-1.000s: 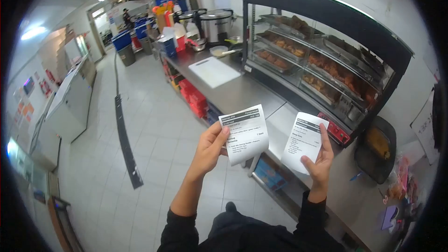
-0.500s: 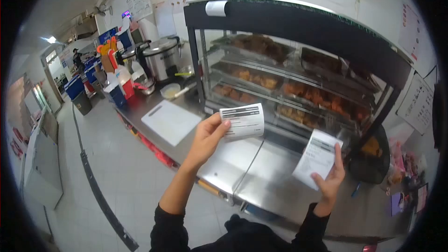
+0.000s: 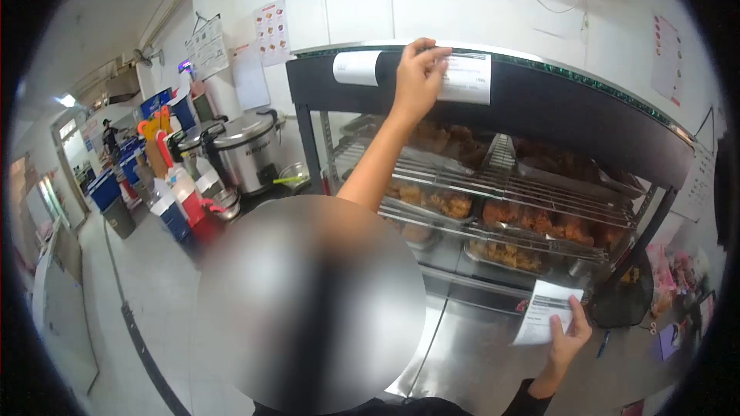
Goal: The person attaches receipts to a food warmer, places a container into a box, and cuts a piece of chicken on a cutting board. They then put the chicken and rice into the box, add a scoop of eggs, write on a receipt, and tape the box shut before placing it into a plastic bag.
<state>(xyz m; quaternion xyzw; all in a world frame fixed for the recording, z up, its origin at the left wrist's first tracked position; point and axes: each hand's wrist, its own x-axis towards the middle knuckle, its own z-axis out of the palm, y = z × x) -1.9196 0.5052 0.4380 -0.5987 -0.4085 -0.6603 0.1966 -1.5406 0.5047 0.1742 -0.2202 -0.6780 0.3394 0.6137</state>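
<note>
My left hand (image 3: 418,86) is raised to the black top panel of a glass food warmer (image 3: 532,112). Its fingers are closed at the left edge of a printed receipt (image 3: 469,81), which lies flat against that panel. Lower right, my right hand (image 3: 569,337) grips a second printed receipt (image 3: 544,310) between thumb and fingers, above the steel counter (image 3: 470,354). Another white slip (image 3: 356,68) hangs curled on the panel, left of my left hand. Part of my left arm and the counter is hidden by a round blur.
Trays of fried food (image 3: 532,219) sit on wire shelves inside the warmer. Left of it stand a large steel cooker (image 3: 243,154), bottles and utensils. A black basket (image 3: 620,304) and a blue pen (image 3: 603,344) are at the right. A person (image 3: 110,137) stands far back.
My left hand has gone up from above the counter, bringing its receipt to the warmer's top panel. My right hand still holds its receipt, now lower in view. The view has tilted upward.
</note>
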